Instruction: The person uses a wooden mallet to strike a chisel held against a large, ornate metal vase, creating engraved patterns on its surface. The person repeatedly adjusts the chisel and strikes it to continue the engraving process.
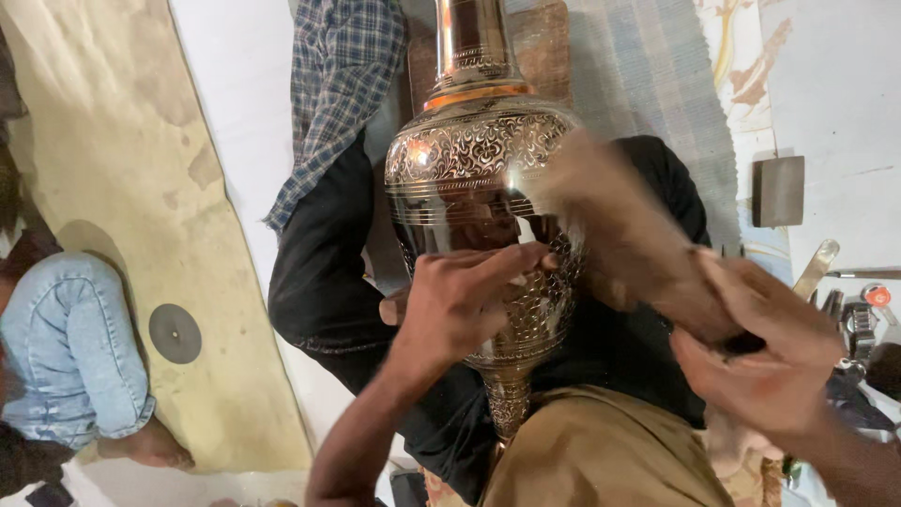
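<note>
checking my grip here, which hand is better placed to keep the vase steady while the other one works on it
Left, probably. The left hand already lies flat on the vase, fingers spread across its engraved belly. The right hand is off to the side, gripping a blurred wooden tool.

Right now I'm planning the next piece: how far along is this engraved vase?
Done: scrollwork covers the brass vase's shoulder. In hand: left hand steadies the belly; right hand swings a blurred wooden mallet at it. Left: can't tell; the lower belly is hidden.
</note>
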